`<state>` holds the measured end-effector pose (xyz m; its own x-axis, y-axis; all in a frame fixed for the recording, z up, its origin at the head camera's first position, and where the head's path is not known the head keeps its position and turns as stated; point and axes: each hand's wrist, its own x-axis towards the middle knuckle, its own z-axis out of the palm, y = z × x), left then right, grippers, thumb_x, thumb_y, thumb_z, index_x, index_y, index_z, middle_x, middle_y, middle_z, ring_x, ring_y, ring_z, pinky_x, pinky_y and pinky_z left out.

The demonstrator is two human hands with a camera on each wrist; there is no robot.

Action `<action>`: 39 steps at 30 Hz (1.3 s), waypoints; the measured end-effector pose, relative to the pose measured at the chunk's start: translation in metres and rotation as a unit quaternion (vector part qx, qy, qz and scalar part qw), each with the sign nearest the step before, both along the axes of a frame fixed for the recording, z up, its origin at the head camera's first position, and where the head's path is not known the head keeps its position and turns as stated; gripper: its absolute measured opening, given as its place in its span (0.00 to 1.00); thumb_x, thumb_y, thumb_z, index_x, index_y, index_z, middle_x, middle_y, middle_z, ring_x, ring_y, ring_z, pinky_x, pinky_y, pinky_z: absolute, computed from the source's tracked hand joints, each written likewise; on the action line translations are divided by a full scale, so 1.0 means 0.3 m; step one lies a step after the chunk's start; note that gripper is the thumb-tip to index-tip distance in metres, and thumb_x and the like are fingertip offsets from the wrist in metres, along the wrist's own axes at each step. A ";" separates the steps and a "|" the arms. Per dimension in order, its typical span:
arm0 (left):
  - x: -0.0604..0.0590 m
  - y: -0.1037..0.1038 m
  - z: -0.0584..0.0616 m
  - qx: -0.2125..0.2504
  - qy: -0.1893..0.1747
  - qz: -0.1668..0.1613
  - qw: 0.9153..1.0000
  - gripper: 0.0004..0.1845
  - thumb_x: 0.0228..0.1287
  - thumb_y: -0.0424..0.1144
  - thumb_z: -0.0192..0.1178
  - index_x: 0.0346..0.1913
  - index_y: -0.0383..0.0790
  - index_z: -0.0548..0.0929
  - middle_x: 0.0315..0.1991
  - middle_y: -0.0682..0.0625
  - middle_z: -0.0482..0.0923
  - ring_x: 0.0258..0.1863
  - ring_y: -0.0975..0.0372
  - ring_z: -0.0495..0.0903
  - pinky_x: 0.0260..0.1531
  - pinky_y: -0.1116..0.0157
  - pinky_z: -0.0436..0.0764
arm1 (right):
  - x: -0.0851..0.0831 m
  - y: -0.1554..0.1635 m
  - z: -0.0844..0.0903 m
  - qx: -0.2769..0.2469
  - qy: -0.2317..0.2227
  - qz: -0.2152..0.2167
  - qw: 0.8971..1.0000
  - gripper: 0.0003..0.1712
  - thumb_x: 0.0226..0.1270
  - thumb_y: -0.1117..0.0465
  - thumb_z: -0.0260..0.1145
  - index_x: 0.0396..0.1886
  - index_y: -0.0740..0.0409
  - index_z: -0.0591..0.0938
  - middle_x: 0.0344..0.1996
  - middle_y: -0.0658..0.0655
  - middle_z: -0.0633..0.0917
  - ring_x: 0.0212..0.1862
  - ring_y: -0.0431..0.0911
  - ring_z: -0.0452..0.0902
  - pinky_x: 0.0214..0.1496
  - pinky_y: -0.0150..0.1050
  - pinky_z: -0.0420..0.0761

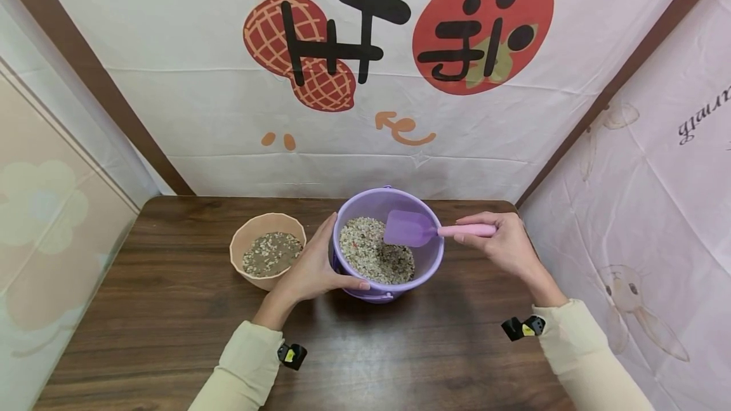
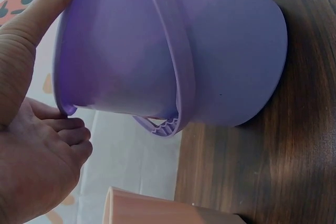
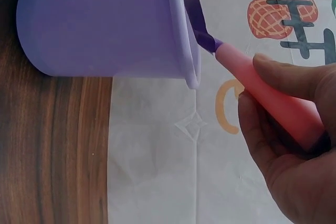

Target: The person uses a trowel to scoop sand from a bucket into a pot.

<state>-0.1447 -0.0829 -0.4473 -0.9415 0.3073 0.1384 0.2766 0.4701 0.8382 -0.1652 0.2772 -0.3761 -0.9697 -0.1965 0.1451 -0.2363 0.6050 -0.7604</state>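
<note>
Only the head view shows inside the round purple plastic bucket (image 1: 431, 263): pale, speckled grit (image 1: 361, 252) covers its bottom. It stands on the dark wood-grain table (image 1: 171, 316), right of the faceted peach bowl (image 1: 241, 240), which holds grit and grey-brown matter. The left hand (image 1: 313, 270) grips the bucket's rim at the left, thumb on the near side. The right hand (image 1: 507, 245) grasps the pink handle of a purple-bladed scoop (image 1: 410, 229), whose blade reaches over the rim from the right; whether it touches the grit, I cannot tell. The left wrist view adds the purple bucket handle (image 2: 184, 72) lying down against the outer wall, with a ridged part. The right wrist view shows the scoop's handle between thumb and fingers. Count: one bucket, one scoop, one bowl, two hands.
</note>
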 end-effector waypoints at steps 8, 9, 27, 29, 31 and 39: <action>-0.002 -0.001 -0.003 0.001 -0.004 0.001 1.000 0.80 0.28 0.61 0.86 0.82 0.41 0.46 0.80 0.43 0.49 0.78 0.51 0.52 0.73 0.46 0.57 | -0.029 0.000 0.003 -0.007 0.005 0.030 1.000 0.14 0.57 0.60 0.81 0.43 0.58 0.91 0.32 0.48 0.91 0.43 0.38 0.87 0.40 0.28 0.81; -0.002 0.000 -0.002 0.001 -0.004 0.001 1.000 0.80 0.28 0.61 0.86 0.82 0.41 0.46 0.80 0.43 0.49 0.78 0.51 0.52 0.73 0.46 0.57 | -0.032 -0.001 0.004 -0.010 -0.001 0.033 0.999 0.14 0.57 0.61 0.80 0.43 0.57 0.91 0.32 0.47 0.91 0.43 0.39 0.87 0.40 0.28 0.81; 0.001 0.001 0.001 0.000 -0.012 0.004 1.000 0.79 0.28 0.60 0.87 0.82 0.40 0.46 0.80 0.42 0.49 0.78 0.50 0.52 0.73 0.46 0.56 | -0.064 -0.057 -0.023 -0.002 -0.017 0.059 0.998 0.15 0.57 0.61 0.80 0.44 0.59 0.91 0.34 0.48 0.91 0.48 0.42 0.86 0.40 0.28 0.80; 0.001 0.001 0.000 -0.001 -0.013 0.005 1.000 0.80 0.28 0.60 0.87 0.82 0.40 0.46 0.80 0.42 0.49 0.78 0.50 0.52 0.73 0.45 0.56 | -0.070 -0.063 -0.028 -0.002 -0.010 0.064 0.998 0.14 0.57 0.63 0.80 0.44 0.60 0.91 0.34 0.48 0.91 0.47 0.43 0.87 0.40 0.28 0.80; 0.001 0.000 -0.001 -0.002 -0.013 0.005 1.000 0.80 0.28 0.60 0.87 0.82 0.40 0.46 0.80 0.42 0.49 0.78 0.50 0.52 0.73 0.45 0.56 | -0.075 -0.068 -0.032 0.001 0.000 0.070 0.998 0.14 0.57 0.63 0.80 0.43 0.60 0.92 0.34 0.48 0.91 0.46 0.44 0.87 0.40 0.28 0.81; -0.001 0.000 0.000 -0.005 -0.006 0.006 1.000 0.80 0.27 0.61 0.87 0.82 0.40 0.47 0.80 0.43 0.51 0.77 0.50 0.53 0.73 0.46 0.57 | -0.081 -0.090 -0.039 0.004 0.012 0.088 0.996 0.13 0.56 0.64 0.80 0.43 0.58 0.92 0.35 0.50 0.91 0.43 0.44 0.88 0.39 0.29 0.83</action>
<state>-0.1451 -0.0827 -0.4473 -0.9470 0.2964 0.1235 0.2600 0.4819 0.8368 -0.1894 0.2501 -0.3877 -0.9166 -0.3637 0.1659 -0.3572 0.5590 -0.7483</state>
